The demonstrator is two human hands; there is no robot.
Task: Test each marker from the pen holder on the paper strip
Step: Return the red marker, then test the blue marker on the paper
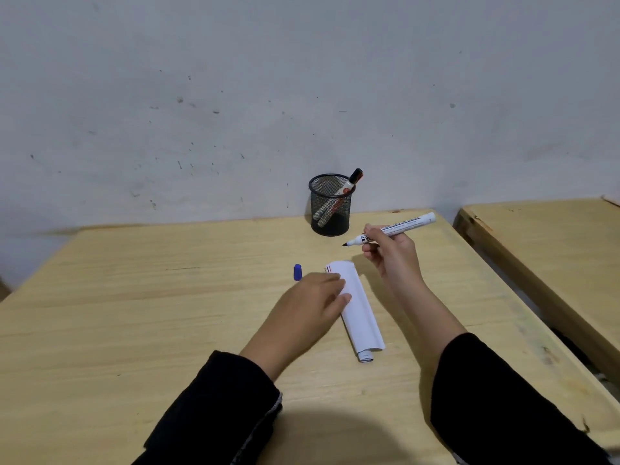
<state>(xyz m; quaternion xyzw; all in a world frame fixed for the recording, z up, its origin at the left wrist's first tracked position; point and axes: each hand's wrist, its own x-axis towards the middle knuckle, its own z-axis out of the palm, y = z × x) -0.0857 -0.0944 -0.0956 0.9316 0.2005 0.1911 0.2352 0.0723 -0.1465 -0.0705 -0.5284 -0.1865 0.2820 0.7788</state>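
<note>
Marker in hand: an uncapped marker (391, 231) is clamped in the right grip (391, 251), tip bare and pointing left, held in the air above and beyond the far end of the paper strip, not touching it.
Paper strip: the paper strip (359, 312) lies on the surface (134, 297) between the two grips, its near end curled; a few short red and dark strokes show at its far end, so some testing looks done.
Left grip: the left grip (313, 298) rests flat, fingers together, on the strip's left edge, clamped on nothing.
Cap: a blue cap (297, 272) stands just beyond the left grip.
Pen holder: the mesh pen holder (330, 204), beyond the right grip, holds at least two markers.
Left to do: this marker's stroke and recapping; which of the others remain untested I cannot tell.
</note>
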